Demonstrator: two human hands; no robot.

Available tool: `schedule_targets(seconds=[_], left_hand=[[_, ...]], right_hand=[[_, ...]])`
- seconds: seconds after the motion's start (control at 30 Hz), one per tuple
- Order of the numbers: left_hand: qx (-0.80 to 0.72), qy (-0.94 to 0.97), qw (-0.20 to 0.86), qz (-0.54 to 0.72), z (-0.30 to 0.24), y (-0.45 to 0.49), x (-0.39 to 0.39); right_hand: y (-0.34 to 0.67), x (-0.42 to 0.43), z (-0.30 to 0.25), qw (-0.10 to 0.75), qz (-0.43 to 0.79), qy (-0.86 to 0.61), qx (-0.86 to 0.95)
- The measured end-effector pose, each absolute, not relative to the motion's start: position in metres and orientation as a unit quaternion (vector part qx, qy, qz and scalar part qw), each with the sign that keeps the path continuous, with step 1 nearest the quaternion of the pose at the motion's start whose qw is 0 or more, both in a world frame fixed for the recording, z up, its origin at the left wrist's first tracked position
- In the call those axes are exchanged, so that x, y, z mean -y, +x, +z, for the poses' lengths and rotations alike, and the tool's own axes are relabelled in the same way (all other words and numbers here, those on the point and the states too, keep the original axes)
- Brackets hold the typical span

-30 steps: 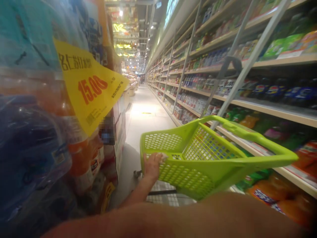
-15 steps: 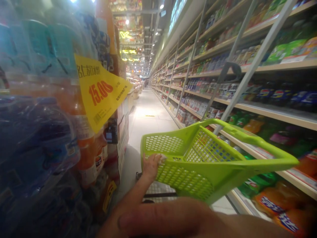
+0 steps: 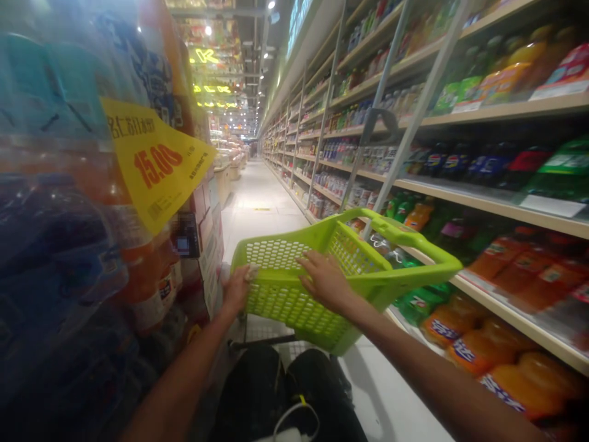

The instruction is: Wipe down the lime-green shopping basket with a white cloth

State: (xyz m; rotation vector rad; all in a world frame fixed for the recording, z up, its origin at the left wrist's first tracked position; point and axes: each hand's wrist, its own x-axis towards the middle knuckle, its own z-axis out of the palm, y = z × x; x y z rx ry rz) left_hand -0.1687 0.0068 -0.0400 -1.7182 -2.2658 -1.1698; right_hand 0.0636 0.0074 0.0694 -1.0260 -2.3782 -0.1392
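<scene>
A lime-green plastic shopping cart (image 3: 294, 307) with perforated walls stands in the aisle in front of me, its handle bar pointing to the right. My left hand (image 3: 236, 288) is closed around the rim at the cart's left corner; a small whitish bit shows at its fingertips, too blurred to name. Over the cart's near rim reaches my right hand (image 3: 326, 281), its fingers apart and stretched toward the inside. Whether its palm touches the rim I cannot tell. No goods show inside the visible part of the cart.
Shelves (image 3: 497, 209) of drink bottles line the right side, close to the cart handle. On the left rise stacked bottle packs (image 3: 59, 245) with a yellow price sign (image 3: 156, 162). The pale floor (image 3: 251, 184) runs far ahead. My dark-clad legs and a white cable (image 3: 297, 410) show below.
My right hand has moved from close under the camera forward to the cart's near rim. The cart's handle has swung leftward in view, and the scene has shifted left. My left hand stays on the rim.
</scene>
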Motion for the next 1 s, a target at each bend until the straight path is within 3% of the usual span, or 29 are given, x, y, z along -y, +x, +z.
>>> schedule_targets(seconds=[0.07,0.23,0.5,0.77,1.0], left_hand=[[0.743,-0.550,0.061,-0.376,-0.047,-0.184,-0.004],[0.754,-0.545,0.093,-0.356,-0.062,-0.187,-0.008],[0.669,-0.664,0.098,-0.320,-0.059,-0.147,-0.024],[0.764,-0.549,0.107,-0.323,-0.059,-0.196,-0.018],[0.700,-0.649,0.115,-0.275,-0.052,-0.141,-0.025]], right_hand=[[0.091,-0.038,0.036,0.224,-0.096,-0.496,0.833],[0.111,-0.051,-0.006,0.215,-0.138,-0.456,0.853],[0.106,-0.053,0.001,0.230,-0.135,-0.454,0.850],[0.110,-0.064,-0.002,0.228,-0.149,-0.449,0.851],[0.112,-0.071,-0.003,0.233,-0.140,-0.428,0.862]])
